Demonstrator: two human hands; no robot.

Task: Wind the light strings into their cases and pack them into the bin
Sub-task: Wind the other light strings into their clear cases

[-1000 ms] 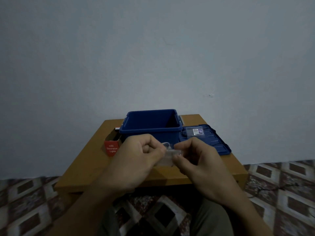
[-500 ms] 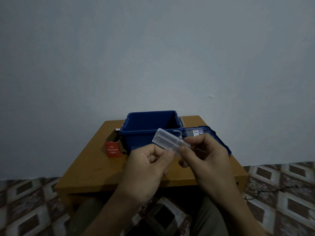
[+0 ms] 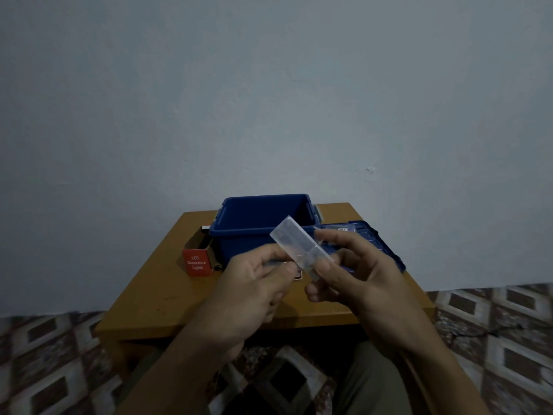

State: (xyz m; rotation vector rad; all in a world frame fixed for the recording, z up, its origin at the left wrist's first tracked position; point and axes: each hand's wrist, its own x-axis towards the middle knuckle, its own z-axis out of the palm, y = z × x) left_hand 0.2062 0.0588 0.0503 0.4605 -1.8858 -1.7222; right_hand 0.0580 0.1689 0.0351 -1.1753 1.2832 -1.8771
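A clear plastic light-string case (image 3: 294,242) is held up in front of the open blue bin (image 3: 239,232), tilted with its far end up and left. My right hand (image 3: 353,277) pinches its lower end between thumb and fingers. My left hand (image 3: 254,283) is just left of the case, its fingers curled, pinching something thin near the case's lower end; the wire itself is too faint to make out. The bin's inside looks dark, and what it holds is hidden.
The bin stands at the back of a small wooden table (image 3: 167,289). Its blue lid (image 3: 377,244) lies flat to the right. A red box (image 3: 197,263) marked LED Decorative Lights lies open to the bin's left. A patterned floor surrounds the table.
The case was low between both hands, then rose and tilted upright. My right hand keeps hold of it; my left hand has slid down to its lower end.
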